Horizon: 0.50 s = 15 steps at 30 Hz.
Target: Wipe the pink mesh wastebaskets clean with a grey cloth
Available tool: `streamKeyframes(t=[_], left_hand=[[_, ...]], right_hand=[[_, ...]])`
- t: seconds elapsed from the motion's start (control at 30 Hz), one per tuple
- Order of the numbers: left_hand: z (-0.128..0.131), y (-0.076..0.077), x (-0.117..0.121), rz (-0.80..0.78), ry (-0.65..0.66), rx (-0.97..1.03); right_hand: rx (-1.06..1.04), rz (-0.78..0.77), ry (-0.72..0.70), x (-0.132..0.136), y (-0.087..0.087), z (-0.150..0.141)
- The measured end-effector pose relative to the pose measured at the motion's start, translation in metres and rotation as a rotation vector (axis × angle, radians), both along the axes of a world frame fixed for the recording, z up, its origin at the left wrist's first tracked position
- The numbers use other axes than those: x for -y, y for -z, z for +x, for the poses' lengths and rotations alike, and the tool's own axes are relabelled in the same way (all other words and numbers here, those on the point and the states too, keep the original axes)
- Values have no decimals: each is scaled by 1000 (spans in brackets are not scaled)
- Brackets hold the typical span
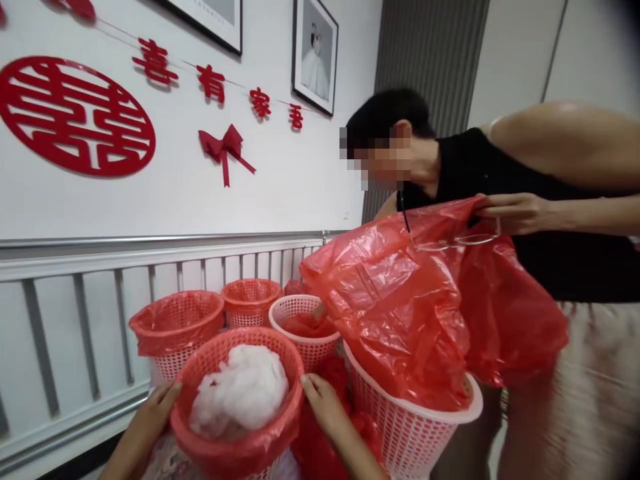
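Two hands on one basket over here: my left hand (159, 405) has the left side of the rim, my right hand (323, 398) has the right, fingers barely apart and bent onto the lip of the front basket (294, 360), though I can't tell how far they tuck under. It's right in front of me, with a red plastic liner (225, 460) folded over the edge and a heap of white fluffy stuff (245, 387) inside. Behind it are the back-left basket (173, 362) and the far basket (250, 319), both red-lined too, plus a pale pink basket (307, 350) with red plastic inside. On my right, a person in a black sleeveless top (480, 173) leans over, one hand (517, 212) gripping a big red bag (390, 293) whose lower part sits in the mouth of a larger pink basket (400, 430).
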<state>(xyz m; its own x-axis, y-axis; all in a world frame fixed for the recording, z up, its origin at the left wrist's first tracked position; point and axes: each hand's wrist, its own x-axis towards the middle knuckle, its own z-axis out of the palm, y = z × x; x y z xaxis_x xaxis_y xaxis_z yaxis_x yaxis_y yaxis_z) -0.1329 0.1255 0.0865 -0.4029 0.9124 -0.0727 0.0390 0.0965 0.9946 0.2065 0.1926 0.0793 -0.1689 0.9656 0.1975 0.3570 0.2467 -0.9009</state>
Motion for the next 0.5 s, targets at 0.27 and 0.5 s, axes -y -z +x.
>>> streamKeyframes(t=[0.27,0.5], left_hand=[[-1,5,8,29,-41,16],[9,2,20,62,-74,-8]], right_hand=[[5,-58,38,-5,-2,6],[-50,13,85,-8,-6,9]])
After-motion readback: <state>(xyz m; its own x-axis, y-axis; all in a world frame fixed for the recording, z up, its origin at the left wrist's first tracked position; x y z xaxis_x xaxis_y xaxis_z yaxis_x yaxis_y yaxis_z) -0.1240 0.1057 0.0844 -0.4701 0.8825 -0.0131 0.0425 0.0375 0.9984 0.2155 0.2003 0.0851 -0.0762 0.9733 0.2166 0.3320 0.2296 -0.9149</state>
